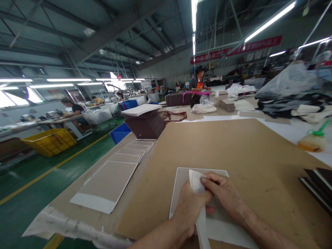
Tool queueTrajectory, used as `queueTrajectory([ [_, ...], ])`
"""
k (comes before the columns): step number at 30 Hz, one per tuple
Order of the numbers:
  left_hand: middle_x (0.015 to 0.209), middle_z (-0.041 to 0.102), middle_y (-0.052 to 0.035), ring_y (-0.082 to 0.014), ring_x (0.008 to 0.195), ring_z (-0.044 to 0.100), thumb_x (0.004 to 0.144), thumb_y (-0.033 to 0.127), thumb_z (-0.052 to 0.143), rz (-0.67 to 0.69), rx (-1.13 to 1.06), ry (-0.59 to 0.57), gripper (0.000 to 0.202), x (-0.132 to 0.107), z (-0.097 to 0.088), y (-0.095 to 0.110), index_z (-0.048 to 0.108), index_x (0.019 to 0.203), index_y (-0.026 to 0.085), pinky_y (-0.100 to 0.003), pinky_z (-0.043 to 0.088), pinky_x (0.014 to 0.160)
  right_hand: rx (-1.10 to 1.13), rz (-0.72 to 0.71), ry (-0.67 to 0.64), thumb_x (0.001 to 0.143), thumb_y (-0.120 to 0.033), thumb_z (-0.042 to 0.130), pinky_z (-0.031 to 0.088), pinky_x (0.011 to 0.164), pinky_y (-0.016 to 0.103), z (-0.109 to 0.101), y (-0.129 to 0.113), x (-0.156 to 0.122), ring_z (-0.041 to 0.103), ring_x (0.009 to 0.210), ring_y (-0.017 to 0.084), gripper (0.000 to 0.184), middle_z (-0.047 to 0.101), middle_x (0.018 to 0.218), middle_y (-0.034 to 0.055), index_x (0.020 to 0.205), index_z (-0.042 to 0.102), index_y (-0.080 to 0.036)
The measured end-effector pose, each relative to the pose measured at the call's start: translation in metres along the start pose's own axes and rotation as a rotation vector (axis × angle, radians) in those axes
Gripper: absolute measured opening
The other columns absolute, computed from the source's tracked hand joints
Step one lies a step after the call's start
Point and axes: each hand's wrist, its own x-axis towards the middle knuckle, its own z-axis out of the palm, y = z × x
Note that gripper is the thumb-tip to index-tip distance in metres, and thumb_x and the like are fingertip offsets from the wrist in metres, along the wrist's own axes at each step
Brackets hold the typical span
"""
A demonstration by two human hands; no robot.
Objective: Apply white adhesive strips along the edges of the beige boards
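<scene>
My left hand (187, 205) is closed around a narrow folded white strip (196, 180), which might be paper or thin cloth; I cannot tell which. One end stands up above my fist and the other hangs down below it. My right hand (222, 190) pinches the upper part of the same strip between thumb and fingers. Beneath both hands, a grey-beige panel with a white border (179, 179) lies flat on a large brown board (212, 141). My hands and forearms cover much of that panel.
Overlapping bordered panels (109, 183) lie in a row on the left. Behind them stands a tall dark brown stack (146, 124) with pale sheets on top. Dark folded pieces (320, 183) and an oil bottle (312, 141) sit at right. A co-worker (199, 81) is across the table.
</scene>
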Motion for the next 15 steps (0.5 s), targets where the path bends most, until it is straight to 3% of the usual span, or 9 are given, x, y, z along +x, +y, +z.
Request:
queueTrajectory([
  [5,0.075,0.061,-0.0042,-0.0156,0.065,0.056,0.073,0.032,0.067,-0.068,-0.158,0.022,0.035,-0.001,-0.013,0.0,0.064,0.103,0.013,-0.027,0.055,0.053,0.102,0.048,0.117,0.077,-0.05,0.065,0.041,0.063,0.029,-0.007,0.0,0.002,0.05,0.061,0.016,0.033,0.055,0.059,-0.0016,0.064,0.062,-0.02],
  [7,0.07,0.06,-0.0035,-0.0139,0.059,0.054,0.073,0.034,0.068,-0.038,-0.148,0.041,0.038,0.0,-0.016,0.0,0.065,0.102,0.011,-0.027,0.054,0.052,0.281,0.066,0.086,0.077,-0.051,0.067,0.043,0.063,0.029,-0.005,-0.006,-0.001,0.052,0.062,0.016,0.033,0.06,0.066,-0.0001,0.07,0.064,-0.019],
  [11,0.073,0.064,-0.0055,-0.0136,0.056,0.055,0.069,0.041,0.074,0.029,-0.092,0.079,0.045,0.0,-0.015,0.0,0.067,0.1,0.01,-0.028,0.052,0.054,0.595,0.094,-0.101,0.073,-0.041,0.077,0.049,0.063,0.027,0.008,-0.017,-0.01,0.06,0.067,0.017,0.027,0.068,0.08,0.0029,0.087,0.069,-0.019],
  [13,0.076,0.066,-0.0062,-0.0147,0.058,0.057,0.068,0.044,0.074,0.019,-0.102,0.033,0.046,-0.003,-0.015,0.004,0.067,0.099,0.011,-0.028,0.051,0.055,0.66,0.125,-0.105,0.073,-0.036,0.078,0.051,0.061,0.029,0.01,-0.019,-0.01,0.062,0.065,0.018,0.023,0.069,0.075,0.0044,0.084,0.07,-0.018],
  [15,0.072,0.064,-0.004,-0.0143,0.058,0.056,0.068,0.044,0.074,-0.004,-0.088,-0.027,0.04,-0.006,-0.021,0.012,0.068,0.092,0.013,-0.026,0.047,0.056,0.697,0.135,-0.03,0.076,-0.035,0.077,0.053,0.061,0.03,0.002,-0.021,-0.005,0.064,0.064,0.019,0.018,0.069,0.073,0.0048,0.08,0.071,-0.018],
])
